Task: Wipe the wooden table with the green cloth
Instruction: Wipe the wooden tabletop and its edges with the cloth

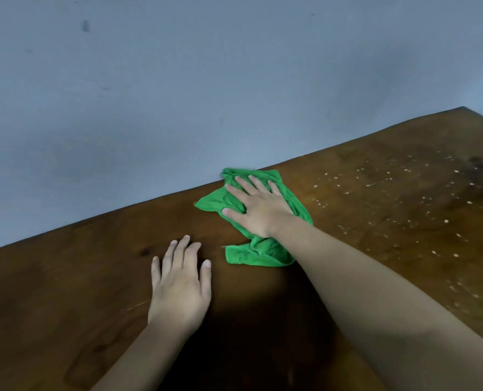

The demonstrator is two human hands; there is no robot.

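Note:
A crumpled green cloth [258,253] lies on the dark wooden table [79,277], its far end at the table's back edge. My right hand [255,208] presses flat on the cloth with fingers spread, covering its middle. My left hand [179,280] rests flat on the bare wood, palm down, a little to the left of the cloth and nearer to me, holding nothing. Pale crumbs and specks [404,198] are scattered over the right part of the table.
A plain blue-grey wall [178,80] stands right behind the table's back edge. The table's far right corner [462,108] shows at the upper right. My own shadow darkens the wood near the bottom centre.

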